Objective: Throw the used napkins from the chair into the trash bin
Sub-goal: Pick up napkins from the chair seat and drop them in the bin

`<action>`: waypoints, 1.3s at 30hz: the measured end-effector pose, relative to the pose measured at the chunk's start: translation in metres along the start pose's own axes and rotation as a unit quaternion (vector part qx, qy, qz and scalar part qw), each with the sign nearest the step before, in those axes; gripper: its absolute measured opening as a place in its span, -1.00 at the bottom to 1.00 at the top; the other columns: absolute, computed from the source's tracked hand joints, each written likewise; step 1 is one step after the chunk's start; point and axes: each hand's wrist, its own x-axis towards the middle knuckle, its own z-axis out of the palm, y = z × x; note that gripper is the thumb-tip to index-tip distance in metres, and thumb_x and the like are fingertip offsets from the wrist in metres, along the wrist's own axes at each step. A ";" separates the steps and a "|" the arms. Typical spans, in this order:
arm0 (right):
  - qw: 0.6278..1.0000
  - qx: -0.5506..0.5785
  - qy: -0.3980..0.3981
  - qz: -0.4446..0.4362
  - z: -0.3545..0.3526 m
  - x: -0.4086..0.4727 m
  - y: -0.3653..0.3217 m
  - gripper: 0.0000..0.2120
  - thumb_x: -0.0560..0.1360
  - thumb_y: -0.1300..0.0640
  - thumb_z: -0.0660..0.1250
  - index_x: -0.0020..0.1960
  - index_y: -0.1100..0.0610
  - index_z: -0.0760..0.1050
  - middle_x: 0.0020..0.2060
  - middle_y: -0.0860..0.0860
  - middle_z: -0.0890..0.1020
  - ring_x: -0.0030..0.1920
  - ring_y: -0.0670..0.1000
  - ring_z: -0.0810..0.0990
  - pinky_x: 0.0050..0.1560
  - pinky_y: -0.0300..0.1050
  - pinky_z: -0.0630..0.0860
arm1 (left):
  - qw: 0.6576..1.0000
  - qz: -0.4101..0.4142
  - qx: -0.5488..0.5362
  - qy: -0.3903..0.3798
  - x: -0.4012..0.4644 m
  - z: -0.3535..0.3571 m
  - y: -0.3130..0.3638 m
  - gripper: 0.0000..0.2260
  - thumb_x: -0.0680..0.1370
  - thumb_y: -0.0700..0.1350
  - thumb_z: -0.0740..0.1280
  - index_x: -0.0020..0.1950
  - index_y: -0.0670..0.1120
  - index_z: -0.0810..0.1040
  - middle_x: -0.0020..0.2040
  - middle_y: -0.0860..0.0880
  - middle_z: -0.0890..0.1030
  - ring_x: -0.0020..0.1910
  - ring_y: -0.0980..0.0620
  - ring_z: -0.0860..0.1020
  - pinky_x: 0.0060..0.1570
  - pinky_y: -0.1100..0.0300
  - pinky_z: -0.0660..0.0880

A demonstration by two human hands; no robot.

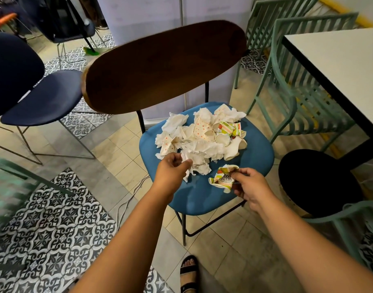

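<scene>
The used napkins (202, 134) lie in a loose crumpled heap on the blue seat of the chair (259, 153), just above the centre of the frame, below its dark wooden backrest. The left hand (170, 172) pinches a white crumpled napkin (197, 161) at the near edge of the heap; the right hand (248, 185) pinches a printed, striped napkin (222, 177) lying apart from the heap on the seat's near side. Both pieces look feather-light, soft and easily torn — a pinch on any raised fold should lift them, though gathering several into a fist would likely be quicker. The trash bin (316, 182), black-mouthed, stands right of the chair — a short carry.
</scene>
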 end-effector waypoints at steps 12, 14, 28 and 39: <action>0.999 0.024 -0.015 -0.032 -0.007 -0.016 -0.017 -0.84 0.48 0.18 0.37 0.05 0.18 0.52 -0.27 0.10 0.63 -0.38 -0.01 0.53 -0.42 -0.19 0.40 | 0.998 0.053 -0.029 0.000 -0.032 0.001 0.023 -0.82 0.49 -0.13 0.44 0.02 -0.17 0.53 -0.15 -0.07 0.57 -0.13 0.00 0.54 0.07 -0.07 0.56; 0.998 0.031 -0.020 -0.041 -0.010 -0.022 -0.021 -0.90 0.49 0.19 0.36 -0.01 0.15 0.51 -0.27 0.10 0.62 -0.38 -0.01 0.52 -0.42 -0.19 0.40 | 0.997 0.059 -0.039 -0.001 -0.037 0.003 0.027 -0.86 0.49 -0.14 0.44 -0.05 -0.14 0.52 -0.21 -0.04 0.55 -0.16 -0.01 0.53 0.07 -0.11 0.56; 0.987 0.144 0.039 -0.056 -0.070 -0.054 -0.042 -0.93 0.50 0.19 0.35 -0.04 0.10 0.47 -0.25 0.06 0.64 -0.32 -0.03 0.58 -0.32 -0.18 0.47 | 0.993 0.082 -0.015 -0.088 -0.062 0.047 0.068 -0.89 0.51 -0.12 0.42 -0.05 -0.10 0.52 -0.23 -0.05 0.55 -0.19 -0.01 0.55 0.05 -0.09 0.60; 0.933 0.274 0.224 -0.060 -0.155 -0.091 -0.011 -0.94 0.50 0.20 0.35 -0.08 0.06 0.50 -0.20 0.07 0.63 -0.25 0.01 0.59 -0.18 -0.06 0.57 | 0.942 0.115 0.037 -0.312 -0.072 0.143 0.081 -0.91 0.54 -0.23 0.38 -0.07 -0.18 0.48 -0.30 -0.08 0.55 -0.30 0.03 0.51 -0.23 0.21 0.51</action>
